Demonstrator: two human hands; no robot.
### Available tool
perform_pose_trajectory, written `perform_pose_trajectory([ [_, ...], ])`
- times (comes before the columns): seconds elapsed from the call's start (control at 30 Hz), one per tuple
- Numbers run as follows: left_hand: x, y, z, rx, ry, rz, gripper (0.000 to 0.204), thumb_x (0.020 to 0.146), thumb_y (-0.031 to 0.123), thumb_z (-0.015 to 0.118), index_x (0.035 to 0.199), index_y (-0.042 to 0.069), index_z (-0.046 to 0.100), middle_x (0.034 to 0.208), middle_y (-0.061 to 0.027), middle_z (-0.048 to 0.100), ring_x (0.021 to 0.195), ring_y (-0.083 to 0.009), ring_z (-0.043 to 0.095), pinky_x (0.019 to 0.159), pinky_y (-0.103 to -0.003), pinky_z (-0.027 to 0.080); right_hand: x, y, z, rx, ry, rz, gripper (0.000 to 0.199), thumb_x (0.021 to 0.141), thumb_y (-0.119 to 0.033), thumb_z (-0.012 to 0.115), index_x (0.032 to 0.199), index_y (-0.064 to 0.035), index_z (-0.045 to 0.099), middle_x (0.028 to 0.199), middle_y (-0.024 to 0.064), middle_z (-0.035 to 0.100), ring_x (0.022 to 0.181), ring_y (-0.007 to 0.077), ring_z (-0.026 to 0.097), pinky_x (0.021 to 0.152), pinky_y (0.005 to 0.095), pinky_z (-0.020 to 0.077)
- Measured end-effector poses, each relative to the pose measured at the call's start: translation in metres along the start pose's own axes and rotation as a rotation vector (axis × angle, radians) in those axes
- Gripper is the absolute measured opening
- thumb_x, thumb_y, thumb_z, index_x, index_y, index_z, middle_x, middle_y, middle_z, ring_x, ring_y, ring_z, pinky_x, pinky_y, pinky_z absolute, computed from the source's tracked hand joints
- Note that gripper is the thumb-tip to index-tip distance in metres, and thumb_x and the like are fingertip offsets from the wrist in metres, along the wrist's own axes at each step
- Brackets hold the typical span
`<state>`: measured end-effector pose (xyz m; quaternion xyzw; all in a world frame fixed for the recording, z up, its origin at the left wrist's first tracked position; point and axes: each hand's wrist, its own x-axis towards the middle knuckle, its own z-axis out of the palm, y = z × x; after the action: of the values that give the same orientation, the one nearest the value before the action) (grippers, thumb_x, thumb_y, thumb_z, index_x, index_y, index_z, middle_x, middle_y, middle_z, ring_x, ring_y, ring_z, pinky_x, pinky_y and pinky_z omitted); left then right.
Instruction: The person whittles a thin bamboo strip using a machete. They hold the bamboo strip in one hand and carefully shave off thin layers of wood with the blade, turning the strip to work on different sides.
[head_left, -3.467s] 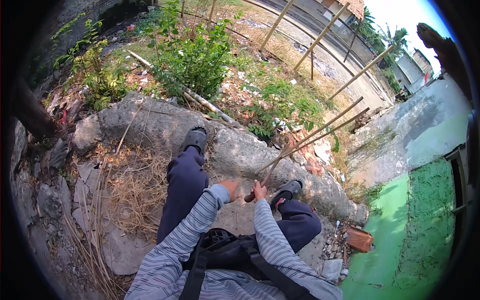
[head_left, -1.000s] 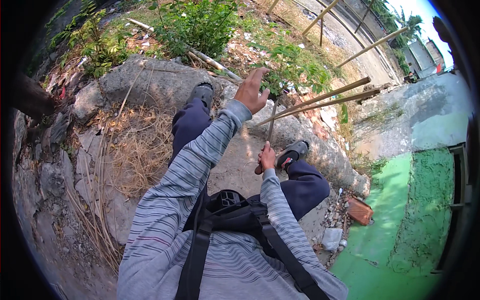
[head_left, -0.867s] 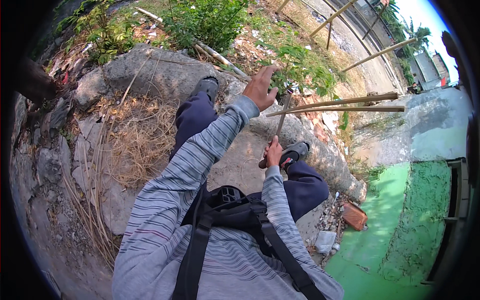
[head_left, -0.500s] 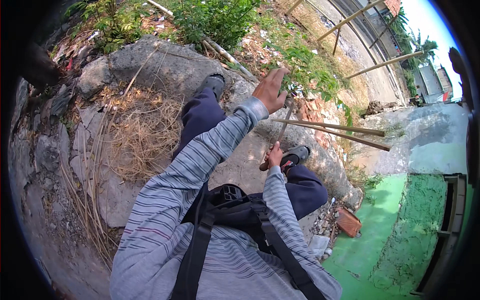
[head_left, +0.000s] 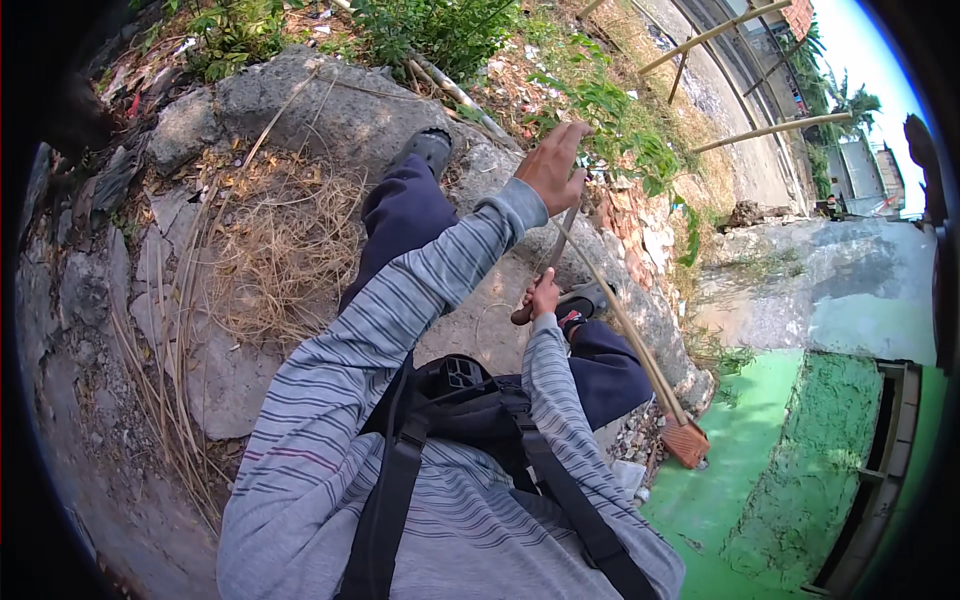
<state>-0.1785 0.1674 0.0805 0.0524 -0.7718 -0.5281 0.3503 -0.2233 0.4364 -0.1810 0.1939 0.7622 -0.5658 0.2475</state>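
My right hand (head_left: 543,293) is wrapped round the brown handle of a long-bladed knife (head_left: 563,237), whose blade points up and away. Just beyond the blade is my left hand (head_left: 552,170), its fingers stretched out and the thumb apart near the blade's far end. I see nothing gripped in it. Split bamboo strips (head_left: 625,325) slant from beside the blade down to the right, passing over my right shoe and leg. Their upper end crosses close to the blade; whether it touches cannot be told.
A large grey rock (head_left: 330,115) lies in front, with dry straw (head_left: 285,255) and long dry stalks (head_left: 175,380) to the left. Leafy plants (head_left: 640,150) grow beyond my hands. Bamboo poles (head_left: 775,132) stand farther back. A terracotta piece (head_left: 685,442) lies by the green wall (head_left: 745,430).
The bamboo strips have swung from nearly level to steeply slanted, their far ends dropping toward the terracotta piece. Both hands have shifted only slightly.
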Motion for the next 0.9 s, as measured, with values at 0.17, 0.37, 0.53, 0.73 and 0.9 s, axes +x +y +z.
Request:
perform_pose_trajectory([
  [0.17, -0.002, -0.007, -0.007, 0.027, 0.014, -0.006, 0.055, 0.084, 0.008, 0.065, 0.136, 0.003, 0.046, 0.128, -0.0229, 0.054, 0.122, -0.0423, 0.055, 0.107, -0.047, 0.045, 0.003, 0.016, -0.003, 0.029, -0.044, 0.027, 0.057, 0.101, -0.064, 0.043, 0.092, -0.0076, 0.049, 0.059, 0.0025, 0.044, 0.042, 0.0149, 0.043, 0.040, 0.0316, 0.0386],
  [0.37, -0.008, -0.001, 0.007, 0.028, -0.268, 0.181, 0.064, 0.082, 0.010, 0.072, 0.140, 0.008, 0.045, 0.132, -0.0197, 0.055, 0.122, -0.0403, 0.057, 0.105, -0.048, 0.047, -0.011, 0.002, -0.016, 0.031, -0.060, -0.008, 0.057, 0.101, -0.063, 0.046, 0.097, -0.0067, 0.051, 0.061, 0.0022, 0.047, 0.042, 0.0142, 0.044, 0.040, 0.0315, 0.0401],
  [0.53, -0.066, 0.012, 0.047, 0.017, -0.829, 0.580, 0.085, 0.065, 0.025, 0.089, 0.138, 0.016, 0.046, 0.137, -0.0113, 0.052, 0.123, -0.0350, 0.057, 0.102, -0.047, 0.050, -0.023, 0.006, -0.012, 0.076, -0.093, 0.030, 0.052, 0.102, -0.058, 0.049, 0.100, -0.0062, 0.055, 0.060, 0.0024, 0.048, 0.042, 0.0144, 0.045, 0.040, 0.0317, 0.0397],
  [0.73, -0.141, 0.031, 0.104, -0.062, -0.958, 0.901, 0.064, 0.074, 0.040, 0.085, 0.124, 0.011, 0.057, 0.126, -0.0091, 0.058, 0.121, -0.0294, 0.058, 0.098, -0.044, 0.051, -0.024, 0.029, -0.031, 0.086, -0.080, 0.019, 0.050, 0.102, -0.055, 0.052, 0.099, -0.0053, 0.056, 0.059, 0.0027, 0.049, 0.042, 0.0145, 0.046, 0.041, 0.0323, 0.0400],
  [0.9, -0.135, 0.033, 0.115, 0.054, -1.131, 0.882, 0.047, 0.075, 0.025, 0.079, 0.115, 0.009, 0.061, 0.115, -0.0105, 0.060, 0.115, -0.0299, 0.059, 0.096, -0.043, 0.052, -0.021, 0.037, -0.030, 0.095, -0.074, -0.015, 0.049, 0.101, -0.053, 0.055, 0.098, -0.0046, 0.057, 0.059, 0.0029, 0.050, 0.042, 0.0146, 0.047, 0.041, 0.0329, 0.0402],
])
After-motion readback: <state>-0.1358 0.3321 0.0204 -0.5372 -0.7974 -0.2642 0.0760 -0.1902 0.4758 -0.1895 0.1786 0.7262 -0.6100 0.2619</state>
